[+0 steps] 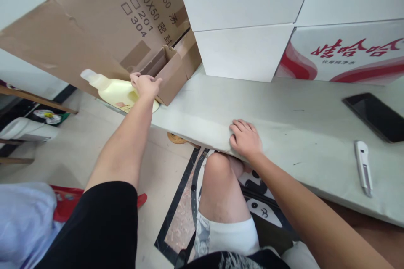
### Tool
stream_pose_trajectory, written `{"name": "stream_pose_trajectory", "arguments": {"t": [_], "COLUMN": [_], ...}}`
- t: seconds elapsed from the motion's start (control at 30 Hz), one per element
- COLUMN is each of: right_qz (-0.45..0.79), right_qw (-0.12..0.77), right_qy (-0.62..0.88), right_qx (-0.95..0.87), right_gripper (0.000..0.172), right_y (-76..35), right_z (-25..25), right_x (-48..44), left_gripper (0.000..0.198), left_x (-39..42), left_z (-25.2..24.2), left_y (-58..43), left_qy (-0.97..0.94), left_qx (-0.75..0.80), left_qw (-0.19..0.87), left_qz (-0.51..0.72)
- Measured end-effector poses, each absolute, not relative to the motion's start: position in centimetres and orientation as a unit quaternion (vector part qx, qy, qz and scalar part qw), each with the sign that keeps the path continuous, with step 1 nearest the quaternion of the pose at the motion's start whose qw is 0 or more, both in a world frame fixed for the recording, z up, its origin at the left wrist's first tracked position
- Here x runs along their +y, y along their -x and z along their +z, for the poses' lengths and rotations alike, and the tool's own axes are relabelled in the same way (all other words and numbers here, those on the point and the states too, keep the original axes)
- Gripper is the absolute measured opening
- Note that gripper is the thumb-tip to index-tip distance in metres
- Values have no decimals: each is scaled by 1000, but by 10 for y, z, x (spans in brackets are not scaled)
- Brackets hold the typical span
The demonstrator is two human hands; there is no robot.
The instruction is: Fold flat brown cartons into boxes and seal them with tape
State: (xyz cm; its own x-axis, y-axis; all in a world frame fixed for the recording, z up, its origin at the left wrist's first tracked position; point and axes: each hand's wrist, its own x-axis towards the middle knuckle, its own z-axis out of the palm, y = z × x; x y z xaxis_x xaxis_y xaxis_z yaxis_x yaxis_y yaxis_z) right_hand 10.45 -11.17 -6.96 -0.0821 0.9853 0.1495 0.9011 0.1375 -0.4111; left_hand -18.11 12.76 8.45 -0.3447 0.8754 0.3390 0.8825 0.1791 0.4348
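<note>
Left hand (145,85) reaches out to the far left end of the table (299,134), fingers curled down over a pale yellow bottle (115,92) and gripping its upper side. The bottle is smooth glossy plastic, jug-shaped, with a white cap, lying on its side at the table's left end with the cap past the edge. Right hand (246,138) lies palm down on the table's near edge, fingers loosely bent, holding nothing.

The small cardboard box (167,73) is brown, corrugated and open, at the table's left end, touching the bottle. The large cardboard sheet (94,21) is flat and creased, printed with 40X50, 201 and 304, leaning up behind the table's left end. 2 plain white boxes (246,50), matte with sharp edges, are stacked at the table's back. A white carton with red print (347,54) stands at the table's back right. A black phone (374,115), a glossy slab, lies flat on the table's right side. A white utility knife (362,167), slim plastic, lies near the table's right front edge.

The tabletop is pale grey-white, matte and lightly scuffed. The floor below the table is beige tile with a dark inlaid border. A bare knee (217,168) is under the table's near edge.
</note>
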Motion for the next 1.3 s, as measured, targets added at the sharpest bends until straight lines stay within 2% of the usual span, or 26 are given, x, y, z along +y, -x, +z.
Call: {"name": "stream_pose_trajectory", "arguments": {"t": [0.27,0.53,0.6,0.7,0.8,0.9,0.97,1.13,1.3], "right_qz": [122,179,179,164,155,132,127,105,123], "right_qw": [200,305,359,489,609,692,701,654,613], "right_qy": [648,630,634,655,669,623,605,604,606], "right_qx": [-725,-691,-662,-552,-397,-340,-357,-443,-492], "right_gripper": [40,31,29,21,29,33,30,29,24], "right_y": [-105,-114,-128,-162,-203,-232,-241,-241,-240], "right_z": [-67,-74,-74,-66,-47,-24,-11,9,15], "right_x": [-111,-129,-146,-178,-206,-228,-240,-255,-257], "left_gripper": [24,33,34,31,30,34,38,42,42], "left_x": [70,-16,-27,-41,-55,-70,-78,-87,-86], "left_z": [96,99,98,96,96,98,99,102,102], "left_y": [173,126,109,81,47,11,-10,-38,-32], "left_qy": [645,749,786,826,851,865,875,901,895], "left_qx": [-696,-590,-542,-480,-411,-339,-309,-300,-278], "left_qw": [-108,-208,-220,-235,-284,-345,-355,-289,-331], "left_qz": [-296,-218,-200,-180,-159,-131,-118,-120,-108]}}
